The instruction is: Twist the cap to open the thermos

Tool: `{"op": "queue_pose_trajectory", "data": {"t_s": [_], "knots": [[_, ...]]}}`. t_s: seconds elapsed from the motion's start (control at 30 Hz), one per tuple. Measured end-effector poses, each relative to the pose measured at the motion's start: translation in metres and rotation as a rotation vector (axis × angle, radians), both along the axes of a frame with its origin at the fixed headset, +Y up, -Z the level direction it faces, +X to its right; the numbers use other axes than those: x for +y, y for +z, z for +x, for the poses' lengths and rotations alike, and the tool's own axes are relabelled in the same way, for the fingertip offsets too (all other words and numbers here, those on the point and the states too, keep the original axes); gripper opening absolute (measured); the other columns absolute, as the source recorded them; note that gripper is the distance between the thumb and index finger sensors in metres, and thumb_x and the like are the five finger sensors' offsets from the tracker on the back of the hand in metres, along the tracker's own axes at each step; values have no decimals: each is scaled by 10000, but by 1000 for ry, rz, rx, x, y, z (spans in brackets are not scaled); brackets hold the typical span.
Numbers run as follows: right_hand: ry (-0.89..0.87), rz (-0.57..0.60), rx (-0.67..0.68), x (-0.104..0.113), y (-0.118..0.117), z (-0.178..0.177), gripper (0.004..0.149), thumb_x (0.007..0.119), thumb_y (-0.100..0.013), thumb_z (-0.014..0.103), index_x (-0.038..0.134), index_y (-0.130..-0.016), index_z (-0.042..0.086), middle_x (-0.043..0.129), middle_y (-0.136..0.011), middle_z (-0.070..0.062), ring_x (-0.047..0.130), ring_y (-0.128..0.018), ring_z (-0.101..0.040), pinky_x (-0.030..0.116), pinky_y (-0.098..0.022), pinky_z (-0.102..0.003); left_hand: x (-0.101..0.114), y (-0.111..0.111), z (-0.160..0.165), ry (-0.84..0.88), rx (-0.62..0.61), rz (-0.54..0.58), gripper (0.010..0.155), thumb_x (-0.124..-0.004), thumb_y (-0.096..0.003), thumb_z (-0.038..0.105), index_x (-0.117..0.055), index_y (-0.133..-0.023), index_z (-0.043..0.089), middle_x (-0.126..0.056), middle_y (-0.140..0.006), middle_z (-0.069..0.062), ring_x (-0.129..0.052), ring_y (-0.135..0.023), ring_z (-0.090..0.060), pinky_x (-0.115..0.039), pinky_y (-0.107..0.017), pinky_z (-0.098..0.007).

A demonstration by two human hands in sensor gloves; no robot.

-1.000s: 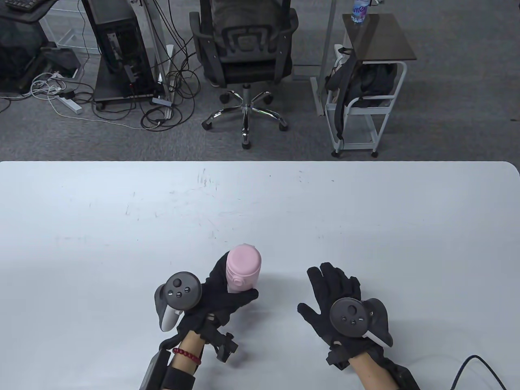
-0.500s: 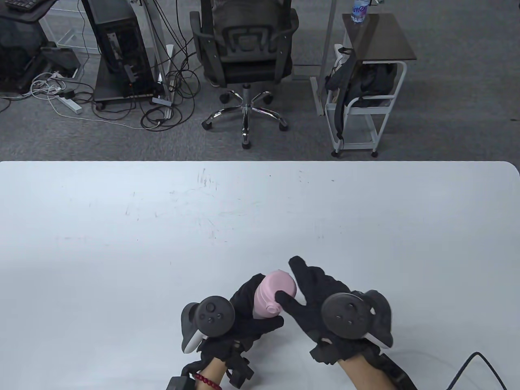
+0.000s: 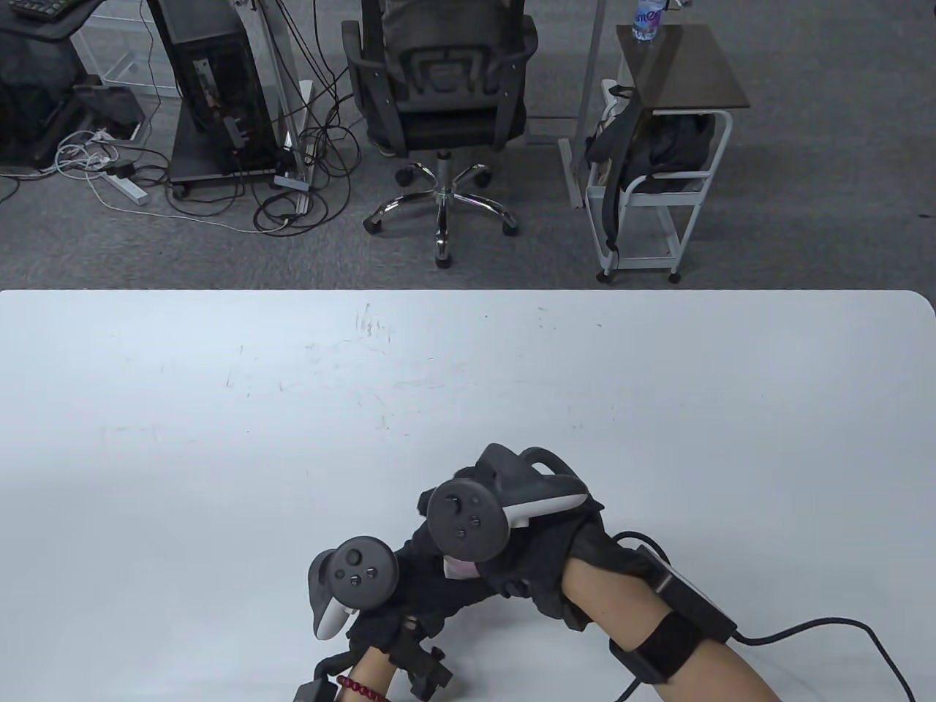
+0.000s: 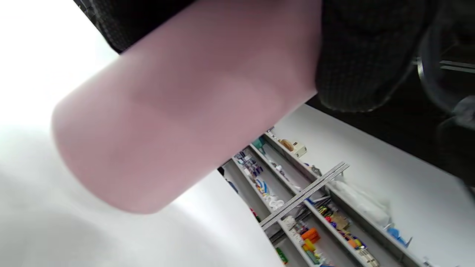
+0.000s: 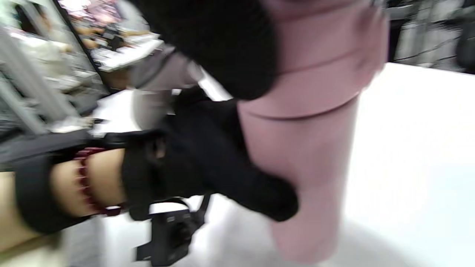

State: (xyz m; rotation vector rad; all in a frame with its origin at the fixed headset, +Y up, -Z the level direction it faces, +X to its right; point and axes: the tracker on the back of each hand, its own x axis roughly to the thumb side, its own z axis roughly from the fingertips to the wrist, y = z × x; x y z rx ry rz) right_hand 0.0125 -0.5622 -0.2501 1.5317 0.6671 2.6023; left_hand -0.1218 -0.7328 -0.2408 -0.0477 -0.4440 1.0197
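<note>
a second ago our right hand (image 3: 541,541) lay open beside the thermos (image 5: 308,155); now it's clamped over the cap (image 5: 326,70) (mostly hidden from above), left hand (image 3: 409,592) gripping the body above the table (image 3: 219,439). we judge twisting can start.

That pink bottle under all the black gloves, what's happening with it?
A person is opening a pink thermos. The left hand grips its body above the white table, while the right hand covers the cap from above, ready to twist. The cap looks still seated on the body.
</note>
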Motion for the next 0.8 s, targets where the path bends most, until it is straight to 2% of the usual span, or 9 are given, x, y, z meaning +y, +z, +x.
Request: {"op": "queue_pose_trajectory", "data": {"t_s": [0.07,0.17,0.3,0.37,0.4,0.53,0.6,0.7,0.8], "knots": [[-30,-34,-18,4,0,8,698,833,-426,32,557,-1047,193,347,-1148,-102,244,-991,-467,208,-638,-731,2,1,0,4,8,14,1017,-955,-291,513,-400,-1070,168,-518,-1132,-119,-687,-989,-381,-737,-702,-505],[-75,-95,-134,14,-1,17,837,840,-491,387,343,-1123,156,128,-1149,-185,127,-977,-519,151,-628,-753,1,1,0,-17,30,17,1016,-951,-296,514,-394,-1072,164,-512,-1134,-122,-682,-991,-384,-733,-704,-506],[-7,164,-371,18,1,15,900,681,-482,603,369,-1134,67,420,-1049,-414,671,-811,-581,506,-566,-776,1,2,2,-39,33,22,1015,-947,-302,516,-389,-1072,160,-508,-1134,-124,-680,-989,-386,-730,-704,-507],[88,227,-400,14,3,9,899,644,-469,641,441,-1126,61,579,-974,-405,796,-683,-522,603,-521,-744,2,3,3,-60,35,39,1014,-947,-301,519,-394,-1071,160,-513,-1131,-125,-684,-986,-385,-733,-702,-506],[103,244,-406,10,4,6,880,643,-472,637,508,-1102,38,696,-894,-387,858,-602,-479,657,-488,-717,3,3,4,-61,29,43,1013,-946,-298,525,-400,-1069,159,-523,-1125,-126,-693,-977,-383,-736,-699,-505],[151,223,-370,4,1,-1,731,715,-500,516,623,-1042,34,733,-811,-383,886,-523,-404,694,-467,-681,2,6,7,-83,11,65,1023,-948,-269,537,-434,-1059,140,-564,-1098,-147,-729,-942,-394,-758,-680,-498],[121,86,-304,4,1,1,683,760,-499,407,588,-1064,63,599,-909,-421,796,-641,-501,564,-548,-746,0,5,7,-66,-19,45,1026,-953,-267,532,-433,-1060,140,-561,-1099,-147,-726,-941,-398,-754,-681,-501],[69,-79,-135,7,1,7,645,838,-471,139,563,-1054,152,361,-1100,-277,471,-892,-608,277,-626,-784,0,5,7,-71,-14,47,1031,-951,-268,532,-421,-1064,147,-552,-1107,-141,-723,-950,-390,-757,-687,-492],[-83,-104,-48,11,-3,18,696,805,-418,1,570,-1042,201,427,-1134,-117,309,-987,-445,207,-627,-733,2,3,6,-35,-27,35,1016,-943,-292,535,-407,-1068,157,-535,-1118,-129,-708,-964,-380,-745,-694,-499]]}}
